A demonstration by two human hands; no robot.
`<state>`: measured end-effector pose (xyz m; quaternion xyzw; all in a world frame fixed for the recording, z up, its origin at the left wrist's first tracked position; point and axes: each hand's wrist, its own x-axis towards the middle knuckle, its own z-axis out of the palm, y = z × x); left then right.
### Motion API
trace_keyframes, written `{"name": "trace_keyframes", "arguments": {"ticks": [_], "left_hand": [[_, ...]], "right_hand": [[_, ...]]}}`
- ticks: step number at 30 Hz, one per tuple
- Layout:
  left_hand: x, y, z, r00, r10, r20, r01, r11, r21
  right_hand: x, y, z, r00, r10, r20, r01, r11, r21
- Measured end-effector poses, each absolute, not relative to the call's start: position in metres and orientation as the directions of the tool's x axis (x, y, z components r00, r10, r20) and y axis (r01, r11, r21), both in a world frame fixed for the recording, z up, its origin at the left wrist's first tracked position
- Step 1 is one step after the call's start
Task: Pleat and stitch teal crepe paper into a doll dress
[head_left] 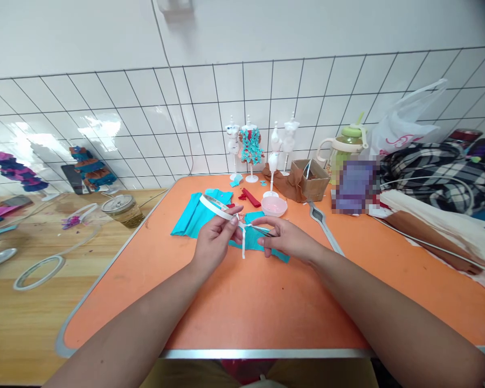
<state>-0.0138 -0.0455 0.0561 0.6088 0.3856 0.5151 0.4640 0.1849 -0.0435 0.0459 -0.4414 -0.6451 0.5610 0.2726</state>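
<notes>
My left hand [218, 231] is closed on a roll of white tape [214, 208], its ring tilted up to the left. From the fingertips a short tape strip [243, 243] hangs down. My right hand [285, 237] grips small metal scissors [262, 230], the blades pointing left at the tape beside my left fingers. Fingers partly cover the scissors' handles. Beneath and behind both hands lies turquoise crepe paper [189, 215] in several pieces. A pink bowl [274, 206] stands just behind my right hand.
White mini dress forms [290, 134] stand by the tiled wall, one covered in turquoise scraps [250, 145]. Red paper [250, 198], a cardboard box [310, 180], a phone [354, 186] and a green-lidded cup [350, 141] are around. Left, on the wooden table, are a jar [123, 210] and another tape roll [39, 272].
</notes>
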Motion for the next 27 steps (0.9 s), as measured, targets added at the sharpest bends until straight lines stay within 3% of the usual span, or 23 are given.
{"name": "trace_keyframes", "arguments": {"ticks": [3, 6, 10, 16, 19, 27], "left_hand": [[-0.015, -0.046, 0.06, 0.124, 0.953, 0.278, -0.034, -0.276, 0.961], [-0.015, -0.044, 0.062, 0.131, 0.964, 0.233, -0.037, -0.23, 0.972], [-0.011, -0.047, 0.06, 0.211, 0.966, 0.151, -0.027, -0.148, 0.989], [0.0, -0.053, 0.048, 0.334, 0.936, 0.108, -0.009, -0.112, 0.994], [0.0, -0.051, 0.043, 0.312, 0.938, 0.152, 0.026, -0.168, 0.985], [-0.009, -0.05, 0.045, 0.154, 0.928, 0.339, 0.392, -0.373, 0.841]], "right_hand": [[0.19, -0.04, 0.049, -0.396, 0.906, -0.149, 0.264, -0.043, -0.964], [0.188, -0.039, 0.05, -0.199, 0.98, -0.001, 0.26, 0.051, -0.964], [0.177, -0.047, 0.052, -0.199, 0.965, 0.169, 0.233, 0.214, -0.949], [0.168, -0.055, 0.051, -0.296, 0.952, 0.072, 0.295, 0.163, -0.942], [0.168, -0.052, 0.047, -0.329, 0.943, 0.047, 0.281, 0.146, -0.949], [0.172, -0.051, 0.05, -0.375, 0.927, 0.025, 0.12, 0.075, -0.99]]}}
